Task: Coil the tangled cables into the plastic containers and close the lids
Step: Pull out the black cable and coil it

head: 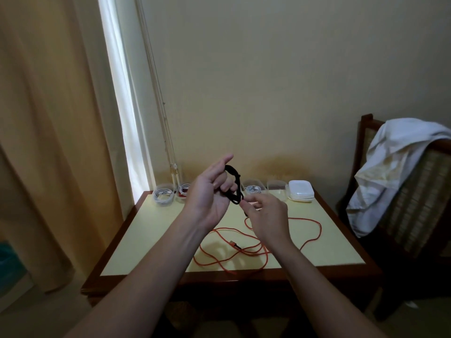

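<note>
Mid-coil here. The left hand, centre of frame, has the black cable looped round its curled fingers, so that grip is closed on the coil. Just to its right, the right hand has a pinch grip on what looks like the cable's loose tail, right at the bottom of the loops.

What I'd worry about:
- The loops only sit on a few fingers. If the left grip slackens while the tail gets tucked, my guess is the whole coil springs open.
- The orange cable sprawls across the bench below both hands, with one bend running out to the front edge. A dangling end or a forearm could snag it and drag it off.
- The empty container at the back, right of centre, looks small. A fat coil probably won't let a lid shut.

The lids are stacked just right of that tub. Three other tubs along the back already hold cables.

Brands or writing: nothing readable anywhere, everything's too small or plain.
</note>
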{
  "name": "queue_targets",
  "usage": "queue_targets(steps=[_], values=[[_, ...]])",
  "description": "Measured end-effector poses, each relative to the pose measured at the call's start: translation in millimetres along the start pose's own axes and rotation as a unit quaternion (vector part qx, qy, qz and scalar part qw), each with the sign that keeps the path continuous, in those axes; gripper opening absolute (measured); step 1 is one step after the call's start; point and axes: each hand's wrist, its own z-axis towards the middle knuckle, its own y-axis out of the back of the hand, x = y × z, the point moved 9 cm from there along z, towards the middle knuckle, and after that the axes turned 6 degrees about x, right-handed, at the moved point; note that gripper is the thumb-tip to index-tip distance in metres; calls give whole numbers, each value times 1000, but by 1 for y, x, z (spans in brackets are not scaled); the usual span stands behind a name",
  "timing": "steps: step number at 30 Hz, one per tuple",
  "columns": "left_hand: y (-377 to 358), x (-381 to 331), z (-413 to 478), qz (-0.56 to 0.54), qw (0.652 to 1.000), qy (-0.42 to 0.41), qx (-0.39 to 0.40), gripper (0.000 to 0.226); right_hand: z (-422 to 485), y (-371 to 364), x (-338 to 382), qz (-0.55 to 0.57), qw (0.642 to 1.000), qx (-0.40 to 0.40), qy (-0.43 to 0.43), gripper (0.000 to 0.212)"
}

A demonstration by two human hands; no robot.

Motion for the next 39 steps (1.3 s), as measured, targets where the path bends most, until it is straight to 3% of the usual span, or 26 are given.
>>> queue_targets(steps=[1, 3, 5, 6, 9, 12, 16, 20, 22, 24, 28, 31, 33, 36, 39], values=[[1, 0, 0, 12, 1000, -10, -4, 30, 2, -4, -5, 20, 999, 14, -28, 10], [2, -1, 0, 48, 998, -34, -7, 31, 2, -17, -18, 213, 968, 51, -121, 10], [0, -5, -2, 126, 990, -69, -10, 31, -6, -35, -20, 467, 855, 79, -213, 13], [-3, -9, -4, 194, 977, -90, -11, 31, -9, -40, -17, 542, 802, 84, -238, 17], [-15, -16, -13, 379, 912, -157, -6, 40, -15, -45, -4, 659, 699, 104, -259, 26], [-25, -20, -20, 444, 871, -209, -2, 39, -15, -43, 6, 708, 649, 120, -252, 26], [-17, -20, -17, 481, 847, -225, -33, 23, -8, -36, 13, 688, 684, 137, -202, 18], [-3, -20, -13, 498, 842, -200, -53, 26, -4, -28, 2, 576, 782, 133, -195, 19], [2, -20, -9, 512, 839, -177, -48, 20, -2, -24, -2, 535, 810, 139, -193, 25], [4, -19, -5, 530, 837, -129, -30, 13, -1, -24, -7, 523, 818, 147, -188, 29], [13, -2, 7, 486, 873, 33, 10, 21, -1, -27, -24, 513, 821, 144, -206, 31], [17, 16, 12, 336, 935, 112, 14, 29, -5, -29, -20, 546, 798, 171, -192, 33], [19, 27, 14, 244, 958, 149, -3, 33, -6, -29, -19, 564, 784, 182, -185, 35], [26, 45, 17, 140, 969, 204, -24, 26, -5, -34, -31, 557, 787, 176, -199, 36], [30, 63, 32, 87, 970, 222, -37, 16, 1, -35, -46, 505, 824, 148, -212, 28]])
